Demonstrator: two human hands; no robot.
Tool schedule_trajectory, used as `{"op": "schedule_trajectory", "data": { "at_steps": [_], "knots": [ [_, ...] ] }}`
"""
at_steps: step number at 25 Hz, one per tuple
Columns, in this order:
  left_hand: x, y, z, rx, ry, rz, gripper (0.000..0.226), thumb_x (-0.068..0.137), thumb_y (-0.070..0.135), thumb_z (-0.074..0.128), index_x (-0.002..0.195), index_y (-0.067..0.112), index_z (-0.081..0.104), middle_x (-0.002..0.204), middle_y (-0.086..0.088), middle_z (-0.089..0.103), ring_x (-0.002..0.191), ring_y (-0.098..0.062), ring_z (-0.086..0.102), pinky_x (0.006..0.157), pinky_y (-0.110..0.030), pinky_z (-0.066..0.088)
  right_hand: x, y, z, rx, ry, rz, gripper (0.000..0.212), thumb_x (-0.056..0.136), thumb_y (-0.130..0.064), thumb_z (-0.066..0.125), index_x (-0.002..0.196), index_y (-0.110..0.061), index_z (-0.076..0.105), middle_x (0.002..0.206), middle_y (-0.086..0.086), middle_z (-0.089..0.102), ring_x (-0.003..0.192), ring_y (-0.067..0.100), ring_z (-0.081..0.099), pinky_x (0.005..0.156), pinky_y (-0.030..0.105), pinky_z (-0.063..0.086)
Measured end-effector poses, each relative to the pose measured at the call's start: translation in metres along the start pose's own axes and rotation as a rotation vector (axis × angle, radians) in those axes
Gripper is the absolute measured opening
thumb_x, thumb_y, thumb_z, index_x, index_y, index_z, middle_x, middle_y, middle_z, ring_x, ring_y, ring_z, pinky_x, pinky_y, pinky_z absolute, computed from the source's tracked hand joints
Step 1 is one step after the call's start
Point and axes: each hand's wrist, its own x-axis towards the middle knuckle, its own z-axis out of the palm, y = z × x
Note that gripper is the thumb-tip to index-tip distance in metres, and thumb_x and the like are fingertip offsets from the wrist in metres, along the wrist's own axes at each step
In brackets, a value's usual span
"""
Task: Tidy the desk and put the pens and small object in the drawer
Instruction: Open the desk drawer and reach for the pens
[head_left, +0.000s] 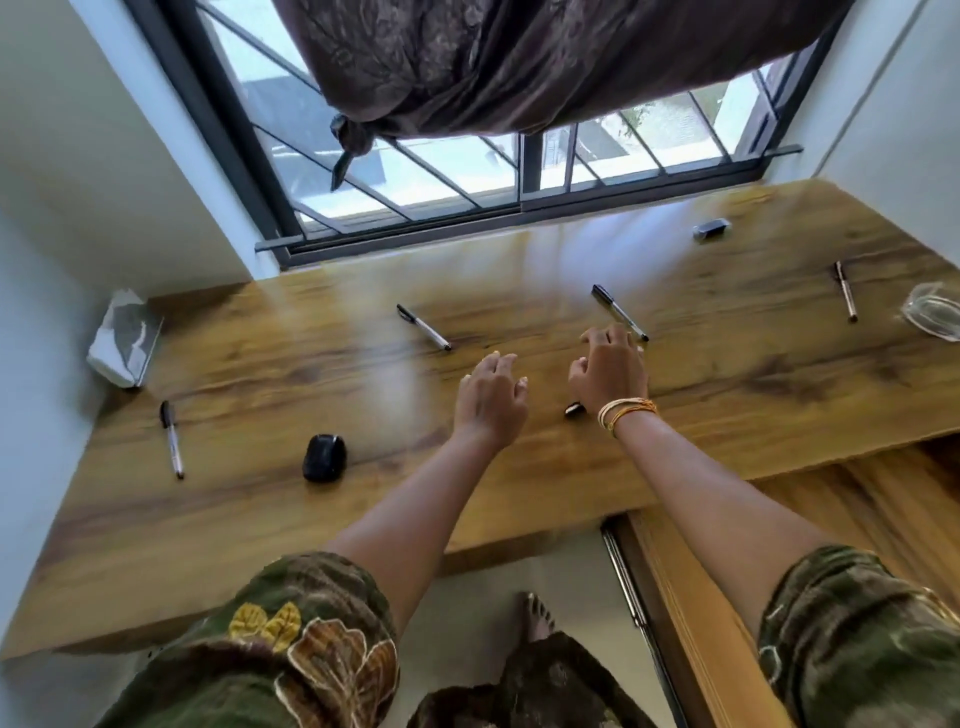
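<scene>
Glossy wood-grain desk (311, 519). Slim black-capped pens scattered: far left (171, 439), centre (424, 327), right (620, 313), far right (845, 290). Rounded black small object (324, 457) near left. Left hand (491, 397) and right hand (610, 371) relaxed, grasping nothing.

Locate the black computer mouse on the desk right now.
In the head view the black mouse sits on the desk's near left part, right of the leftmost pen.

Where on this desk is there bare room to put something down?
Bare wood runs along the window behind the two middle pens, and along the near edge in front of the black mouse. It is crowded mid-desk, where both hands hover near a pen.
</scene>
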Motion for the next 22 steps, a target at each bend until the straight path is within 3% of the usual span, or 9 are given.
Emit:
{"op": "schedule_trajectory", "data": {
  "at_steps": [9, 12, 15, 18, 22],
  "knots": [
    [0.176, 0.031, 0.049, 0.055, -0.233, -0.057, 0.065, 0.097, 0.044, 0.037, 0.154, 0.020, 0.014, 0.163, -0.006, 0.002, 0.150, -0.022, 0.000, 0.118, -0.053, -0.001, 0.186, 0.053, 0.017, 0.050, 0.063, 0.259, 0.040, 0.079, -0.013, 0.054, 0.118, -0.005, 0.056, 0.122, 0.020, 0.051, 0.114, 0.038, 0.050, 0.095, 0.042, 0.045],
    [0.207, 0.025, 0.060, 0.192, -0.272, 0.027, 0.066, 0.097, 0.053, 0.025, 0.154, 0.029, 0.002, 0.163, -0.001, -0.012, 0.149, -0.023, -0.015, 0.114, -0.060, -0.010, 0.232, 0.075, 0.029, 0.070, 0.074, 0.323, 0.045, 0.080, -0.012, 0.051, 0.123, 0.000, 0.048, 0.127, 0.026, 0.046, 0.115, 0.042, 0.050, 0.094, 0.045, 0.046],
    [0.217, 0.015, 0.063, 0.243, -0.188, 0.095, 0.065, 0.091, 0.063, 0.017, 0.151, 0.040, 0.005, 0.163, 0.006, -0.007, 0.149, -0.020, -0.010, 0.114, -0.062, -0.010, 0.276, 0.097, 0.042, 0.084, 0.090, 0.507, 0.064, 0.086, -0.026, 0.051, 0.142, -0.007, 0.028, 0.140, 0.027, 0.034, 0.121, 0.042, 0.046, 0.095, 0.047, 0.044],
    [0.221, 0.014, 0.065, 0.211, -0.130, 0.098, 0.066, 0.087, 0.065, 0.021, 0.148, 0.045, 0.010, 0.163, 0.006, -0.001, 0.150, -0.019, -0.004, 0.114, -0.062, -0.008, 0.322, 0.122, 0.051, -0.035, 0.004, 0.616, 0.089, 0.086, -0.047, 0.052, 0.152, -0.014, 0.003, 0.152, 0.029, 0.013, 0.130, 0.045, 0.034, 0.101, 0.050, 0.037],
    [0.230, 0.015, 0.067, 0.218, -0.122, 0.096, 0.066, 0.086, 0.066, 0.023, 0.148, 0.047, 0.010, 0.163, 0.006, 0.000, 0.150, -0.020, -0.003, 0.114, -0.063, -0.006, 0.370, 0.149, 0.059, -0.134, -0.051, 0.827, 0.096, 0.083, -0.060, 0.050, 0.152, -0.016, -0.001, 0.151, 0.034, 0.011, 0.128, 0.050, 0.033, 0.101, 0.052, 0.036]
  ]
}}
